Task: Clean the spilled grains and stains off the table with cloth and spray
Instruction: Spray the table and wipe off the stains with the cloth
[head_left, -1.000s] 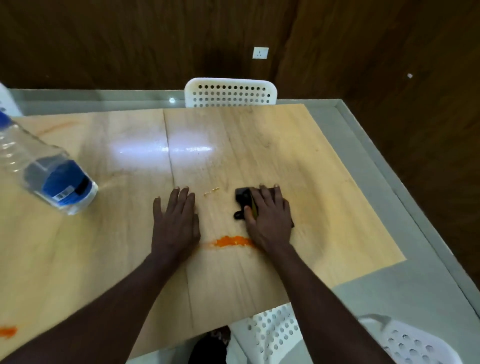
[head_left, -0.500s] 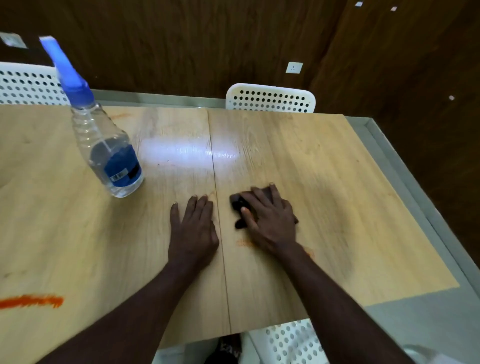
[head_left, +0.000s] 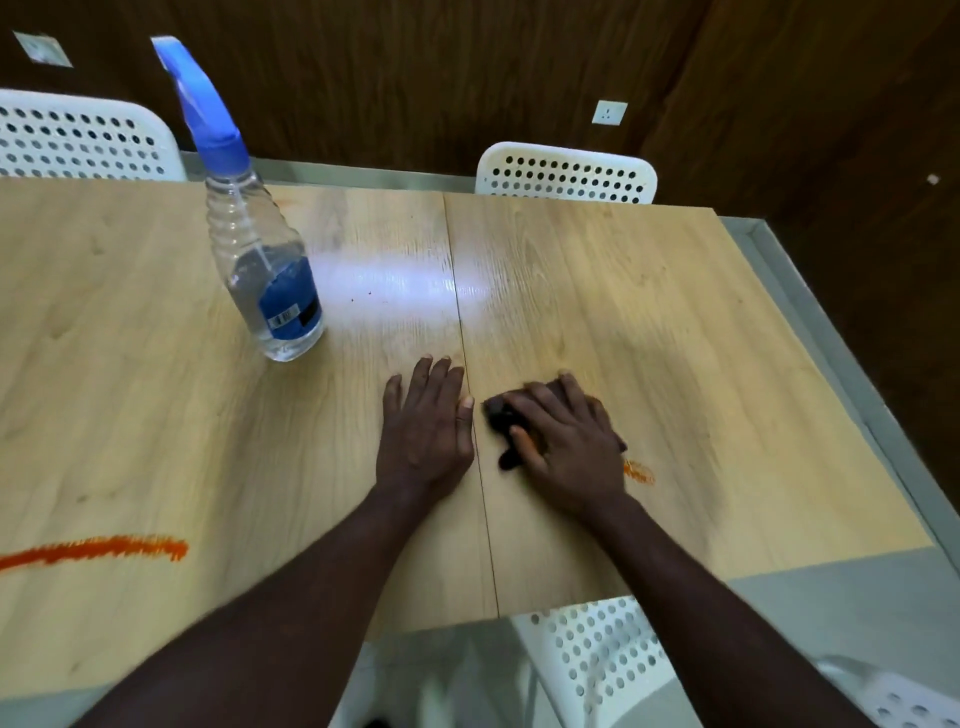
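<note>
Wiping is unfinished: flat right hand (head_left: 566, 447) presses dark cloth (head_left: 500, 414), left hand (head_left: 426, 431) lies open on wooden counter (head_left: 623, 291), orange streaks (head_left: 98, 550) uncleaned.

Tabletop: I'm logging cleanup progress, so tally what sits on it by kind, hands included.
Spray bottle: 1
Cloth: 1
Orange stains: 2, long streak, small smear
Hands: 2, left hand, right hand
Total: 6

Right hand (head_left: 566, 447) presses dark cloth (head_left: 500, 413) on table (head_left: 649, 322); left hand (head_left: 426, 431) flat beside.
</note>
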